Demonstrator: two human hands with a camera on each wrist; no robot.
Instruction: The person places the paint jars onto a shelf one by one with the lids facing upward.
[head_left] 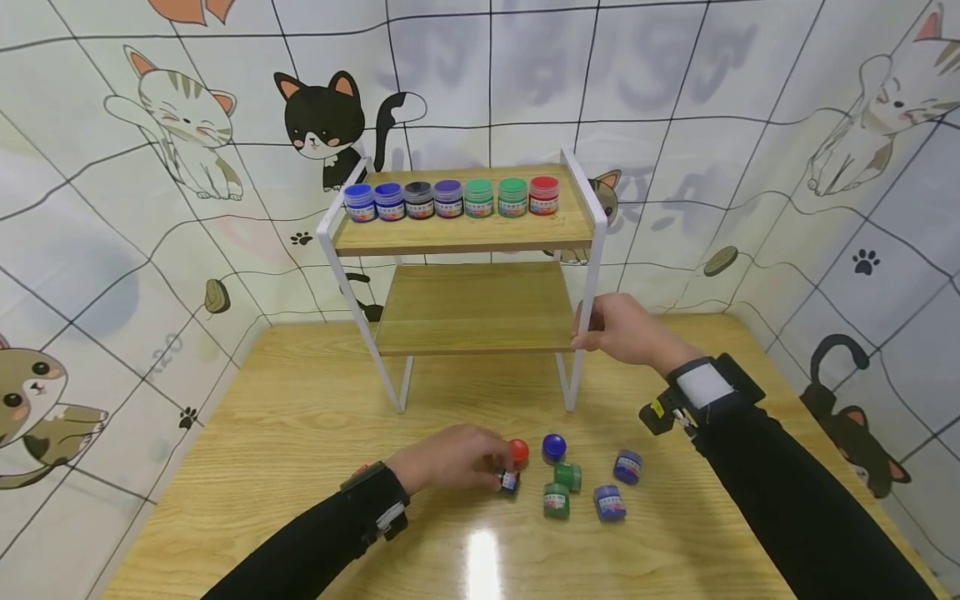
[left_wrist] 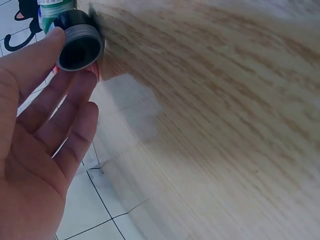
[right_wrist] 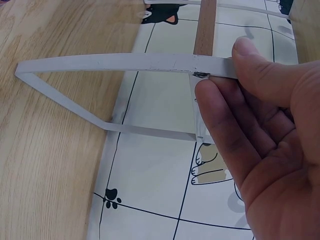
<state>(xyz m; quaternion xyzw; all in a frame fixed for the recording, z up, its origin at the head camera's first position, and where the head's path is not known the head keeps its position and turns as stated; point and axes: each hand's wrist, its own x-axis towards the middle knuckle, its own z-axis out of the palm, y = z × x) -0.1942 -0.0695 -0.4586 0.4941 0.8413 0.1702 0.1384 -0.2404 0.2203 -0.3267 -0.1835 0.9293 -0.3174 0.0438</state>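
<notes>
Dark jar (head_left: 508, 481) pinched between thumb and fingers of the left hand (head_left: 463, 458), grip clamped on it; whether it touches the bench (head_left: 300, 400) is hard to judge. Red jar (head_left: 519, 451) just beside. Right hand (head_left: 622, 327): grip clamped on the white side frame (head_left: 592, 275) of the two-tier rack (head_left: 480, 304). Seven jars (head_left: 448, 200) lined up on its upper shelf (head_left: 465, 240).

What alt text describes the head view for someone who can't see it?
A person's left grip holds a dark jar near other jars on a table; the right grip holds a two-tier shelf with seven jars on top.
</notes>
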